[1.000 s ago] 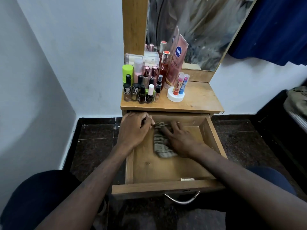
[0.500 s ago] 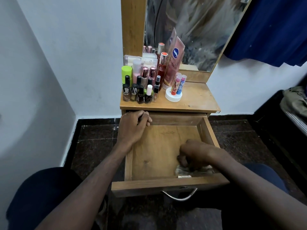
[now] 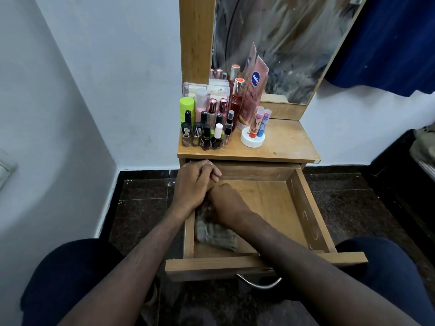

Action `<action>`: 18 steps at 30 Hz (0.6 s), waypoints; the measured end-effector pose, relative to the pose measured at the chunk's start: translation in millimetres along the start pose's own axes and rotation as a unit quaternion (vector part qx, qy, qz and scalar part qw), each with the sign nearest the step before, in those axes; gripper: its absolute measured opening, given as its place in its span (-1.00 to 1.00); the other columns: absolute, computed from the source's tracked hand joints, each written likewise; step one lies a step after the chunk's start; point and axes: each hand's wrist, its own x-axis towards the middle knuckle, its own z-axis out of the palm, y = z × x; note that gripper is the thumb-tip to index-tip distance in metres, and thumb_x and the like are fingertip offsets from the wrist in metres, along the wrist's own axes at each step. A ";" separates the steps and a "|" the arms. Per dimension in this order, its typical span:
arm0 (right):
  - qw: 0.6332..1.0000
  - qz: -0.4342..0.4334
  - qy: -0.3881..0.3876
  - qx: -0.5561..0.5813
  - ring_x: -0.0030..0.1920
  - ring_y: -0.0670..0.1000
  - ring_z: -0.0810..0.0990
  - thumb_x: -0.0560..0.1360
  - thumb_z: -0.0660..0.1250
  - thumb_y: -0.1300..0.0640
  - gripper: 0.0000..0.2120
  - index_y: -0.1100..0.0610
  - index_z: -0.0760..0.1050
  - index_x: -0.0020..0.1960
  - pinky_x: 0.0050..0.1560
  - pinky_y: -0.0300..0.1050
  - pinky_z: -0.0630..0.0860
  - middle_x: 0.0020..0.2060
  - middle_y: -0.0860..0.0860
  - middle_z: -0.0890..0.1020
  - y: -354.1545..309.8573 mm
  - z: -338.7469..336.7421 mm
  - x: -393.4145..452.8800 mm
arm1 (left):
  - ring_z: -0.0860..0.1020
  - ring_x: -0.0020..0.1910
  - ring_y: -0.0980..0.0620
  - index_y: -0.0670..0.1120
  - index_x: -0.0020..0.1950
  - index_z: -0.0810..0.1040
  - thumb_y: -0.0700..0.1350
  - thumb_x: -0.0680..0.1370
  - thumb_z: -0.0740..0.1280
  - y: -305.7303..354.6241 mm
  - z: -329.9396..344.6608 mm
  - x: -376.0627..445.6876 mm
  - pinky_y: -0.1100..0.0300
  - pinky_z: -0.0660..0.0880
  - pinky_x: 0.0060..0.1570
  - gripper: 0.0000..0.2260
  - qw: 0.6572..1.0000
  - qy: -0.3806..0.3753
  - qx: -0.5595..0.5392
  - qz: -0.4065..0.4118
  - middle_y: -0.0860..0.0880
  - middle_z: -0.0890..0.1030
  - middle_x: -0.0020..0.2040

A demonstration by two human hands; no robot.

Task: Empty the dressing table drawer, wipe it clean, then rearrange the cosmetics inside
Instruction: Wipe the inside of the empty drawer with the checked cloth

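Observation:
The wooden drawer [image 3: 308, 215] is pulled out of the dressing table, with only a cloth inside. My left hand [image 3: 194, 182] grips the drawer's left wall near the back corner. My right hand [image 3: 226, 203] presses a grey striped cloth [image 3: 215, 236] onto the drawer floor along the left side; the cloth is blurred. The cosmetics stand on the table top [image 3: 287, 147]: nail polish bottles [image 3: 202, 136], a green tube [image 3: 187, 109], a pink lotion tube [image 3: 253, 90], and lip balms on a white jar [image 3: 253, 140].
A mirror [image 3: 282, 43] rises behind the table top. White walls close in on the left. A blue curtain [image 3: 388, 43] hangs at the right, above dark furniture. The floor is dark tile. A metal handle [image 3: 259, 282] hangs below the drawer front, between my knees.
My right hand dragged the cloth from the drawer's back to its front right corner, then across to the left side. My left hand stayed on the drawer's left wall.

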 end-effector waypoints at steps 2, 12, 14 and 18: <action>0.999 0.024 0.041 -0.004 0.00 0.17 0.67 0.55 0.40 0.23 -0.80 0.15 0.63 0.18 -0.04 0.01 0.60 0.05 0.14 0.69 9.3 -3.9 8.5 | 0.68 -0.20 0.14 0.00 -0.18 0.71 -0.18 0.71 0.23 0.2 -3.6 -1.1 0.27 0.49 -0.13 -0.64 1.000 -0.008 0.012 0.011 0.09 0.70 -0.29; 0.698 0.130 0.014 0.705 0.26 0.19 0.66 0.72 0.19 0.17 -0.75 0.13 0.52 0.34 0.23 0.28 0.62 0.21 0.16 0.69 90.1 -45.5 -80.3 | 0.57 0.12 0.16 0.01 0.26 0.63 0.05 0.73 0.27 15.9 12.5 -8.2 0.17 0.50 0.14 -0.78 0.968 -0.137 0.194 0.076 0.09 0.65 0.14; 0.608 0.128 0.008 0.783 0.26 0.26 0.65 0.72 0.14 0.21 -0.70 0.14 0.53 0.37 0.20 0.33 0.62 0.24 0.20 0.68 89.6 -42.4 -89.4 | 0.55 0.24 0.17 0.04 0.44 0.53 0.16 0.74 0.18 26.4 15.0 -12.4 0.24 0.44 0.18 -0.64 0.956 -0.222 0.188 0.028 0.09 0.62 0.31; 0.533 0.145 -0.005 0.834 0.24 0.30 0.61 0.71 0.11 0.17 -0.65 0.24 0.53 0.39 0.32 0.36 0.53 0.29 0.32 0.62 89.9 -38.9 -89.3 | 0.61 0.29 0.19 0.19 0.40 0.58 0.47 0.58 0.21 37.3 16.6 -20.4 0.09 0.49 0.36 -0.46 0.953 -0.282 0.018 -0.106 0.17 0.68 0.29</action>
